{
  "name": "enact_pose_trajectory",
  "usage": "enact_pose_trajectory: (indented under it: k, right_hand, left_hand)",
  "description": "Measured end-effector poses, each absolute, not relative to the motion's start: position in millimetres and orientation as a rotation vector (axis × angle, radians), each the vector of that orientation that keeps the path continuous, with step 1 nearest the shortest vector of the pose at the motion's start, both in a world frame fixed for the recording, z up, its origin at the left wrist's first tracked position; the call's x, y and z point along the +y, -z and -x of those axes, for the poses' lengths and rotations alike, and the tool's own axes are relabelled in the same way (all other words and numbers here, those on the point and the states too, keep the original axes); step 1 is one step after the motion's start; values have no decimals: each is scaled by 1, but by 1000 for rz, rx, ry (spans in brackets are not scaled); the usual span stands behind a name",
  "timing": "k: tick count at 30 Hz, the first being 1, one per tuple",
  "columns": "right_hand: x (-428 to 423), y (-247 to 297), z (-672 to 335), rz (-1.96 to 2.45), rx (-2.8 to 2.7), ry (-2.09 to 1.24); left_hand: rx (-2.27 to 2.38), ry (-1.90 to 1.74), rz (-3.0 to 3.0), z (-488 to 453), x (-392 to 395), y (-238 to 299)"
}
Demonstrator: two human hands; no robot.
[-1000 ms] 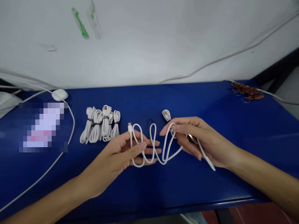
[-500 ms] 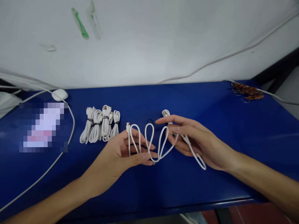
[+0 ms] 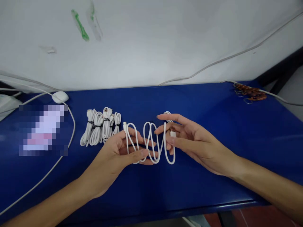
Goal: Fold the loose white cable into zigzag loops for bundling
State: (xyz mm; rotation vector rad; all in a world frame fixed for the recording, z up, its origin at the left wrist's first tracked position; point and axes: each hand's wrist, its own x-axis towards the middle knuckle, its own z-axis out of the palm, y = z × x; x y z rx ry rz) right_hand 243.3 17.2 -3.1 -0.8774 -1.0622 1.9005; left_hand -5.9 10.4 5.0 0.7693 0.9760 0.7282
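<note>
A loose white cable (image 3: pixel 151 148) hangs in several loops between my two hands above the blue table (image 3: pixel 213 107). My left hand (image 3: pixel 123 151) pinches the left loops between thumb and fingers, one plug end sticking up by its fingertips. My right hand (image 3: pixel 187 138) holds the right loops and the other plug end, index finger stretched out to the left. Behind my right fingers lies another coiled white cable (image 3: pixel 167 113) and a small black tie (image 3: pixel 151 122), both partly hidden.
Several bundled white cables (image 3: pixel 100 126) tied with black bands lie left of my hands. A white mouse (image 3: pixel 60 96) and its cord (image 3: pixel 59 157) sit at far left beside a blurred patch. Brown rings (image 3: pixel 251 92) lie at back right. The white wall (image 3: pixel 151 41) stands behind.
My right hand has moved left toward my left hand, gathering the trailing cable end into tighter loops. The cable no longer stretches out to the right.
</note>
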Motion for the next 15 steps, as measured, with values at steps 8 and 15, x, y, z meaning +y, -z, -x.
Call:
enact_pose_trajectory:
  k: [8,15]
  right_hand:
    - [17,7,-241,1021,-1166,-1665]
    - [16,6,-238,1171,-1217,-1576]
  left_hand:
    - [964,-759,-810,5,9,-7]
    - [948,-731,-902,2,8,-9]
